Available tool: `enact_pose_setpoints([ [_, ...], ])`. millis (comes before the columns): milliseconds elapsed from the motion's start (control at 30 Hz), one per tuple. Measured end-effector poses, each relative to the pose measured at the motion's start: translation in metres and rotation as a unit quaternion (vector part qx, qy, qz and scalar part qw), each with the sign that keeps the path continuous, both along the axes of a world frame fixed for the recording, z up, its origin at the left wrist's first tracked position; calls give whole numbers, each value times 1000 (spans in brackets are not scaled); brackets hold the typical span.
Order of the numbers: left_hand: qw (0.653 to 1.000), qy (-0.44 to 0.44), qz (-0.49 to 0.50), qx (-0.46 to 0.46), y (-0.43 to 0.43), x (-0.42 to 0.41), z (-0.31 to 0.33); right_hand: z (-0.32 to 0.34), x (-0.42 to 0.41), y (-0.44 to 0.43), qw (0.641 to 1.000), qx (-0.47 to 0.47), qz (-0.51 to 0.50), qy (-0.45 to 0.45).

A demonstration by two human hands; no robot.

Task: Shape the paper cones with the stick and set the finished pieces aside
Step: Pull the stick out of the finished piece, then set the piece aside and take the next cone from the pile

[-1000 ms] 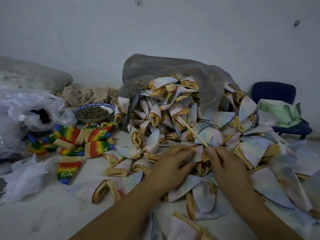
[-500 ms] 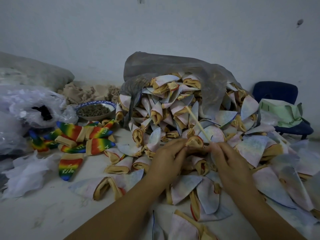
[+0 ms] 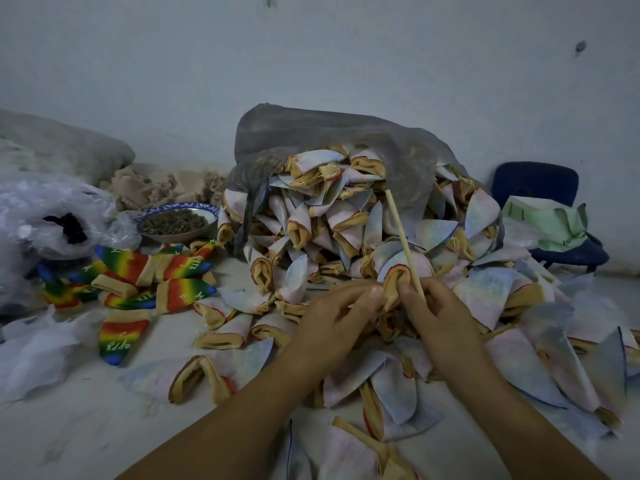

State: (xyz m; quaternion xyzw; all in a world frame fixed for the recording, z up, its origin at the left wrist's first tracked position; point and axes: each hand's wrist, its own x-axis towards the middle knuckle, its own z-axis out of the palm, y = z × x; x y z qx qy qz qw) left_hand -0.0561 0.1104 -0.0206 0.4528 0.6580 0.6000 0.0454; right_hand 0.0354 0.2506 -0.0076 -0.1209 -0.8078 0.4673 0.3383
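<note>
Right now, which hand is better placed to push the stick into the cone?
The right hand: it grips the stick, whose lower end is beside the open mouth of the cone. The left hand pinches the cone and can steady it.

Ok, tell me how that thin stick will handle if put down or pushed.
The stick stands straight out of the right hand, unbent, so probably stiff. Thin and pale like wood, it is likely light. It looks round, so it may roll if laid down.
</note>
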Motion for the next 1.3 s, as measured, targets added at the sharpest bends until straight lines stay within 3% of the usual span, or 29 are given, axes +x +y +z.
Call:
enact_pose_setpoints([
  [267, 987, -157, 43, 14, 2, -7, -2, -3, 1, -7, 993, 112, 33, -22],
  [400, 957, -286, 32, 34, 0, -8, 6, -6, 0, -2, 991, 133, 6, -27],
  [467, 938, -345, -9, 42, -1, -9, 7, -8, -1, 0, 991, 128, -4, -33],
  [567, 890, -426, -150, 62, -3, -8, 10, -7, -2, -1, 993, 111, 2, -30],
  [633, 858, -445, -248, 63, -8, -9, 13, -4, -2, -5, 993, 113, 20, -19],
  [733, 834, -450, -317, 42, -13, -13, 16, -2, -3, -13, 992, 114, 56, -14],
  [933, 855, -455, -237, 73, -6, -9, 11, 0, -2, -7, 997, -17, 79, -15],
  [1067, 869, -457, -152, 109, -1, -12, 10, 8, 2, -12, 994, -19, 112, -7],
  [1300, 893, -422, -117, 108, 5, -8, 9, 10, 1, -20, 995, -47, 76, 35],
])
